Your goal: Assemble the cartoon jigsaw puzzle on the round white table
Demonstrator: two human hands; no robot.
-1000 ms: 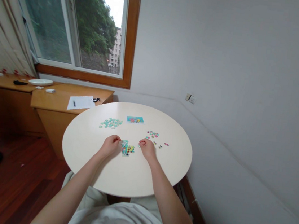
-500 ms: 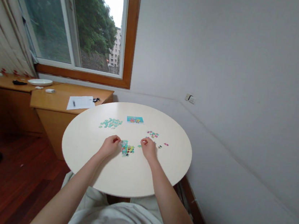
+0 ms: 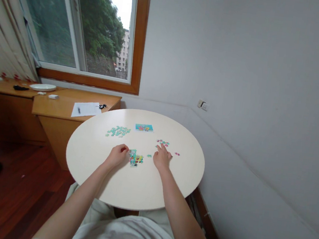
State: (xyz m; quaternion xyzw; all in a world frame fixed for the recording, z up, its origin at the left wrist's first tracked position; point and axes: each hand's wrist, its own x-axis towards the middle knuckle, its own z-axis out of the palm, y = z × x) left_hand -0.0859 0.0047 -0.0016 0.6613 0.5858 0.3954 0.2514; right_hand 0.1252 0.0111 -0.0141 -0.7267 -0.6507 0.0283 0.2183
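A partly joined jigsaw puzzle (image 3: 135,158), with a yellow cartoon figure, lies in front of me on the round white table (image 3: 127,189). My left hand (image 3: 118,154) rests at its left edge, fingers curled together; whatever they pinch is too small to make out. My right hand (image 3: 162,158) is over the table to the right, its fingers stretched toward a pile of pink and green puzzle pieces (image 3: 162,142), and it covers some pieces. Between the hands and the puzzle lies a small green puzzle piece (image 3: 149,156). A pink puzzle piece (image 3: 177,154) sits farther right.
A heap of teal puzzle pieces (image 3: 119,131) lies at the table's back left, beside a small picture card (image 3: 144,128). A wooden desk (image 3: 59,103) with paper (image 3: 86,109) and a white plate (image 3: 43,87) adjoins on the left. The wall (image 3: 251,107) borders the right.
My right hand has shifted slightly right, and its fingers have gone from curled to stretched out. The small green piece now shows fully. My left hand stays in place.
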